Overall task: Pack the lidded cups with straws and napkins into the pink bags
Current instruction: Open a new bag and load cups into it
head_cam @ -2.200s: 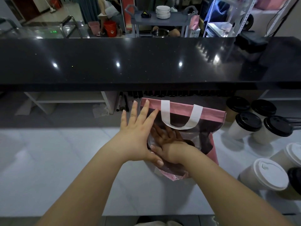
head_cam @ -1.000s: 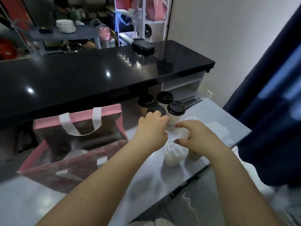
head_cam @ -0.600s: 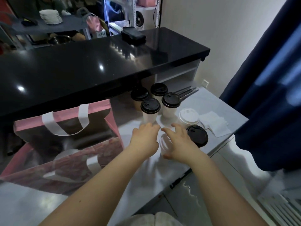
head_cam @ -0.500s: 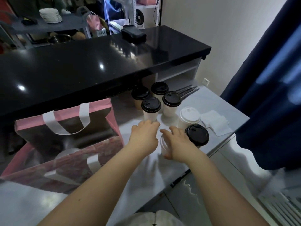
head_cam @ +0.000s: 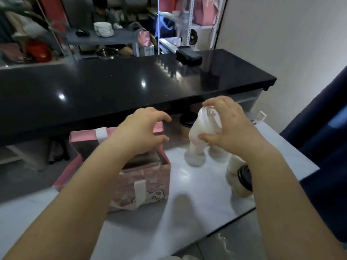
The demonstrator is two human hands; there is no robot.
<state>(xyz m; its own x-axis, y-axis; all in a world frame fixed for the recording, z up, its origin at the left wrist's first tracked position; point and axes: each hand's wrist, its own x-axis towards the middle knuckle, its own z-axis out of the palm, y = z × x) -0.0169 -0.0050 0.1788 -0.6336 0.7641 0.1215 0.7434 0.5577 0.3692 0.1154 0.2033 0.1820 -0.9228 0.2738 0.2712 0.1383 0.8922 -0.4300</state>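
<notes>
The cup (head_cam: 204, 132), white-lidded and motion-blurred, is gripped by the right hand (head_cam: 232, 128): fingers arch over the lid, thumb presses its side. It tilts and seems to hang just above the table (head_cam: 197, 203), though blur smears its base. The left hand (head_cam: 142, 132) hovers over the bag (head_cam: 146, 184), fingers loosely curled, holding nothing. The bag stands open-mouthed just left of the cup; the left forearm hides much of its opening. A black-lidded cup (head_cam: 187, 122) peeks out behind, and another (head_cam: 242, 182) is half covered by the right forearm. Bare tabletop lies between bag and cups; the table's edge runs close on the right, under the counter (head_cam: 112, 87) behind.
</notes>
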